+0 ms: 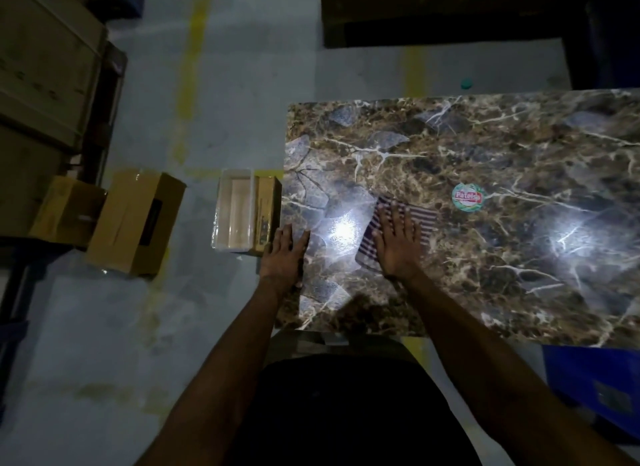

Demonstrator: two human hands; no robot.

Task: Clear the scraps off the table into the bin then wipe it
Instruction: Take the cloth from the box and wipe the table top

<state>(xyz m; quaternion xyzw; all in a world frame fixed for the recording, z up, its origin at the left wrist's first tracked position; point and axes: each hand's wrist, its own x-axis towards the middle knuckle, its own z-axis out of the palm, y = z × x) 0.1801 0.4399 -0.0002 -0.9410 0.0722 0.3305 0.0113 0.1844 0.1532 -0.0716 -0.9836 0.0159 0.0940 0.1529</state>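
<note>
Left hand: (284,257) flat with fingers straight, resting on the table's (485,257) left edge near its front corner.
Right hand: (398,243) fingers spread, pressing flat on the cloth.
Cloth: (424,223) striped, lying on the table near the left edge, just right of a bright glare.
Bin: (233,212) clear, on the floor just beside the table's left edge.
Sticker: (468,197) round, on the table beyond the cloth.

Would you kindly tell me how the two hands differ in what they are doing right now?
The right hand lies flat on the striped cloth, well onto the table; the left hand rests on the bare table at its left edge, touching no cloth. Both have straight fingers, palms down, and grip nothing.
</note>
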